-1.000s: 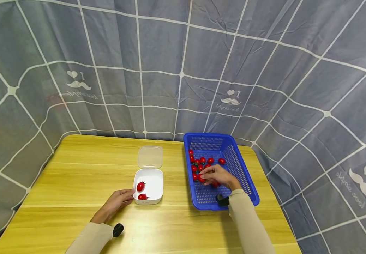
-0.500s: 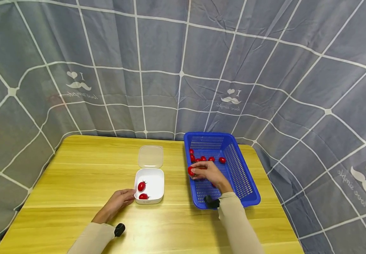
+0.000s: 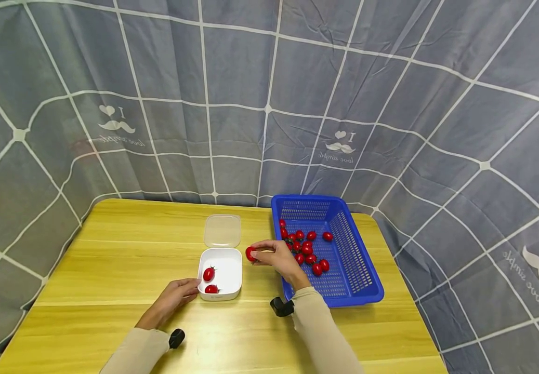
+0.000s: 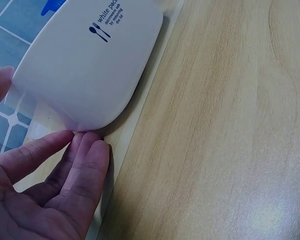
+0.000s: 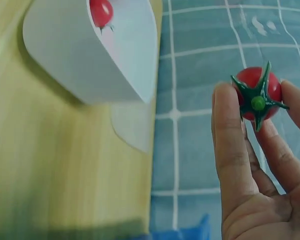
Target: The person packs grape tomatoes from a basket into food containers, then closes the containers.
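My right hand (image 3: 276, 258) pinches a red cherry tomato (image 5: 259, 93) between thumb and fingers, just right of the white food container (image 3: 224, 295). Its green star-shaped stem end shows in the right wrist view. Two more cherry tomatoes, one of them (image 3: 209, 274) nearer the back, lie inside the container along its left side. My left hand (image 3: 173, 300) touches the container's left side with its fingertips (image 4: 97, 150) near the base, and its thumb is by the rim. A blue plastic basket (image 3: 355, 254) at the right holds several loose cherry tomatoes (image 3: 306, 250).
Behind the container lies its translucent lid (image 3: 222, 230). Everything stands on a wooden table (image 3: 129, 249). A grey-blue checked curtain (image 3: 236, 130) hangs behind the table and at both sides. Each wrist carries a black camera, such as the right one (image 3: 280, 307).
My right hand has picked a cherry tomato out of the blue basket and carried it left over the basket's edge towards the container. The left hand has stayed at the container.
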`<action>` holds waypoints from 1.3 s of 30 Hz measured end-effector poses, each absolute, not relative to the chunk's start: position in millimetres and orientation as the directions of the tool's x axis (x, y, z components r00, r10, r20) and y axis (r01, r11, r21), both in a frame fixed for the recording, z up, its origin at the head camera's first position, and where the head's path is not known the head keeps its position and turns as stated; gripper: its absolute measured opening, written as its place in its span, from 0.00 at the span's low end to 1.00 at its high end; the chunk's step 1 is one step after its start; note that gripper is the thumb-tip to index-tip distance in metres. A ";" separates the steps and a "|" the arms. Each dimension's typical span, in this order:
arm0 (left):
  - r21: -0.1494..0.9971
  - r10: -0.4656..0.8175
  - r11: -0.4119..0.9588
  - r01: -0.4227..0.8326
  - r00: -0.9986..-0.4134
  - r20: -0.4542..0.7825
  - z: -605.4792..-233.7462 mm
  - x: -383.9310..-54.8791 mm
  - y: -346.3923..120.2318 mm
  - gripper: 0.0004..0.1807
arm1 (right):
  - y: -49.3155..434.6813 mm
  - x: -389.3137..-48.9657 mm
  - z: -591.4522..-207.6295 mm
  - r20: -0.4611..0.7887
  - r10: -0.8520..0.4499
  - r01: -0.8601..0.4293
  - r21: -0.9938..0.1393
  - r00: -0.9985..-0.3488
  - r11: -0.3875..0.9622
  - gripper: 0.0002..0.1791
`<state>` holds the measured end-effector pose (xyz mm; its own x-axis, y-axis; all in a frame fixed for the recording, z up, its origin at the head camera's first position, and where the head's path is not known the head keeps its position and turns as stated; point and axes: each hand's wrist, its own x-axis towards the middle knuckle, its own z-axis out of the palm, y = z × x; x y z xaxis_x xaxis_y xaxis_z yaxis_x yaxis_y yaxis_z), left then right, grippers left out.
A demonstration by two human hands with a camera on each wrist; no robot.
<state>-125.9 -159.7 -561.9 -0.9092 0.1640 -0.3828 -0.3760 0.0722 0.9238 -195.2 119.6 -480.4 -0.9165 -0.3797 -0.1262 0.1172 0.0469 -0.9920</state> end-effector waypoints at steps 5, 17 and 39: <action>0.922 0.156 0.069 -0.381 -0.909 -0.388 -562.9 -126.1 -160.0 0.29 | 98.0 -194.6 -491.6 -0.121 -0.378 0.124 -0.992 -0.918 0.016 0.16; 0.923 0.166 0.069 -0.378 -0.908 -0.384 -564.2 -126.3 -160.3 0.28 | 59.4 -193.5 -511.5 -0.159 -0.329 0.178 -0.984 -0.931 -0.028 0.14; 0.931 0.178 0.061 -0.360 -0.914 -0.365 -562.7 -126.3 -161.5 0.28 | -2.6 -188.8 -537.5 -0.315 -0.056 0.315 -0.949 -0.947 0.012 0.07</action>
<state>-126.3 -161.5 -562.7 -0.9139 0.1777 -0.3650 -0.3600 0.0607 0.9310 -188.8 -2.6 -537.5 -0.9475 -0.0564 -0.3148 0.3146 0.0116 -0.9491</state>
